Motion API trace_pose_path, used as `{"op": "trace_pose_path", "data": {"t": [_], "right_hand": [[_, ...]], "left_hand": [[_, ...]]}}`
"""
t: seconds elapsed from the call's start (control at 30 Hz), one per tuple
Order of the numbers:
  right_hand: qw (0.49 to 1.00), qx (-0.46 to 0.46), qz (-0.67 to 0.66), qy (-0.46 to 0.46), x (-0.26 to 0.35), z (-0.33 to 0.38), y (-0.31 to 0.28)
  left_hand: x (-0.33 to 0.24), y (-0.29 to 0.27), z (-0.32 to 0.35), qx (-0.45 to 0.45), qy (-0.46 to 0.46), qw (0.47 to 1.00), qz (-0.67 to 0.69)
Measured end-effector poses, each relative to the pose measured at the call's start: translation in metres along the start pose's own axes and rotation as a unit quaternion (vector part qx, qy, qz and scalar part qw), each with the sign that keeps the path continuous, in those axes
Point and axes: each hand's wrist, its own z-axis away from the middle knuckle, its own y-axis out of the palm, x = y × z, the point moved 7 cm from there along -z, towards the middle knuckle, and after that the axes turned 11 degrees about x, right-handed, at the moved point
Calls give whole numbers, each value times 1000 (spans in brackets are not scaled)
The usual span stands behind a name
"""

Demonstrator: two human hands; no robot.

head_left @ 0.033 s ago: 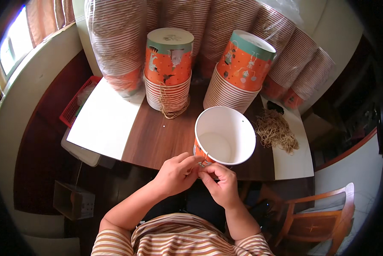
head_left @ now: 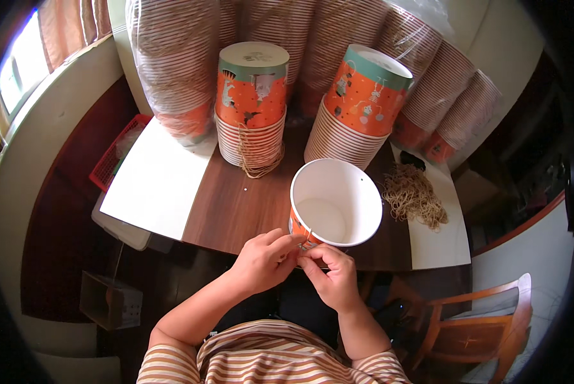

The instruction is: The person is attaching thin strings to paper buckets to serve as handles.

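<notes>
A large white-lined paper bucket (head_left: 357,192) stands open end up near the table's front edge, with an orange printed outside. A thin piece of string (head_left: 310,235) passes over its near rim. My left hand (head_left: 266,257) is closed in a pinch at the bucket's near left side. Close against it, my right hand (head_left: 330,274) pinches just below the rim. Both sets of fingertips meet on the string, most of which they hide; a small dark hole shows on the bucket's far right wall.
Behind stand two stacks of upside-down orange-and-green buckets, the left stack (head_left: 251,96) draped with loose strings (head_left: 261,169). A heap of tan strings (head_left: 415,195) lies right of the open bucket. Plastic-wrapped bucket stacks (head_left: 172,64) line the back. A wooden chair (head_left: 472,333) stands at the right.
</notes>
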Motion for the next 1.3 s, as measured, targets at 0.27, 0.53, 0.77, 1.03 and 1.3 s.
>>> {"op": "trace_pose_path", "data": {"t": [0.27, 0.53, 0.77, 1.03, 1.3], "right_hand": [[989, -68, 124, -41, 5, 1, -3], [959, -138, 234, -82, 6, -5, -2], [957, -89, -250, 116, -53, -9, 18], [822, -11, -548, 155, -59, -14, 41], [836, -12, -528, 150, -52, -14, 43]], "left_hand": [[21, 16, 9, -50, -39, 990, 122], [40, 41, 14, -10, -205, 856, 474], [45, 42, 24, -40, -271, 770, 576], [44, 34, 25, -80, -238, 780, 573], [43, 23, 27, -113, -244, 834, 482]]}}
